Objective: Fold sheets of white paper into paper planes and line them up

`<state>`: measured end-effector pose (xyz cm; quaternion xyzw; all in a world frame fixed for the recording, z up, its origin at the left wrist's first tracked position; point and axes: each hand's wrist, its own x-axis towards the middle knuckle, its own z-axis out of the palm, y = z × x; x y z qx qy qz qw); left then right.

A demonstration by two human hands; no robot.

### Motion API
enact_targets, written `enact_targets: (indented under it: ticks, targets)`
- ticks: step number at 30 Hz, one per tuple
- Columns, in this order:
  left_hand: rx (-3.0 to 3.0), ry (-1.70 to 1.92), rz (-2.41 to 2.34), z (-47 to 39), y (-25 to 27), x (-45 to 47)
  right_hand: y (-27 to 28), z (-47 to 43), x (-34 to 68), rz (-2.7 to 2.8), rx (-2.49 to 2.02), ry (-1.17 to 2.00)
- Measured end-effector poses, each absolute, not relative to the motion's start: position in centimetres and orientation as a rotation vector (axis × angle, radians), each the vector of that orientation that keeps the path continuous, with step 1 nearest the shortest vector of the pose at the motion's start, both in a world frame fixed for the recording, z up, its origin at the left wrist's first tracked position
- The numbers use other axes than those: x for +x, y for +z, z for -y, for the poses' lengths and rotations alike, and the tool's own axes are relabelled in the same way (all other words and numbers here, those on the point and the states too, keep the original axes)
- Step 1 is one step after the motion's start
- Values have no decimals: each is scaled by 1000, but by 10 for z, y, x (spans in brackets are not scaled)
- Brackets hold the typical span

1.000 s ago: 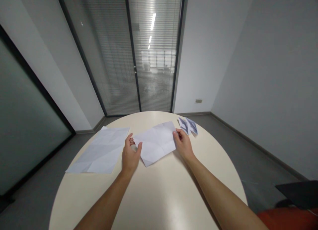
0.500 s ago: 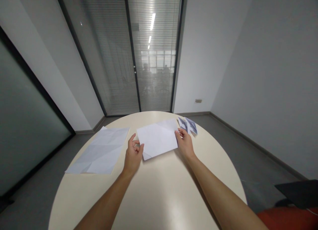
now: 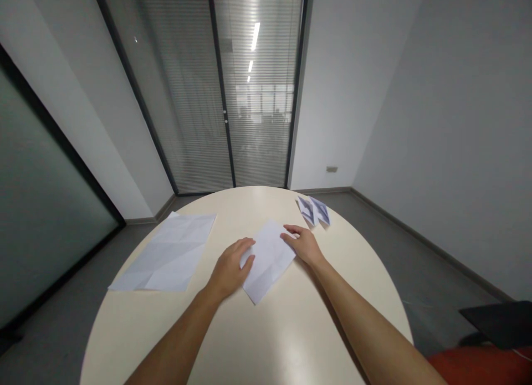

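Note:
A folded white sheet of paper lies slanted on the table in front of me, one corner pointing towards me. My left hand curls around its left edge, with the thumb and fingers on the paper. At the upper right edge, my right hand grips the same sheet between thumb and fingers. What the fingertips do beneath the paper is hidden.
On the left of the round cream table lies a larger creased white sheet. Small folded paper pieces stand near the far right edge. Beyond are a glass partition with blinds and, lower right, a red seat.
The folded sheet has turned and come nearer to me, its near corner now pointing at me. My left hand has moved right onto it; my right hand has shifted slightly down.

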<state>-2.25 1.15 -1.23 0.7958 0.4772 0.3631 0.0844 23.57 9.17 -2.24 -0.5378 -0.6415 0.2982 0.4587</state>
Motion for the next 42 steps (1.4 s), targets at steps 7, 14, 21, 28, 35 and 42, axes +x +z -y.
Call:
enact_targets:
  ticks: [7,14,21,28,35,42]
  targets:
    - [2531,621,-1298,-1,-12,-19,-21,-90,236,1674,-1338,433]
    - [2655,668,-1187,4,4,-11,-4,-72,222,1971,-1327,230]
    - [2646,747,-1165,0,-8,-10,-4,-54,213,2426,-1214,353]
    - [2622,623,-1272,1,-14,-13,-1,-50,214,2497,-1436,417]
    - [2652,581,-1228,3,-7,-14,-2,-54,216,2403,-1579,332]
    - [2689,555,-1111,8,5,-10,1,-53,212,2410,-1469,244]
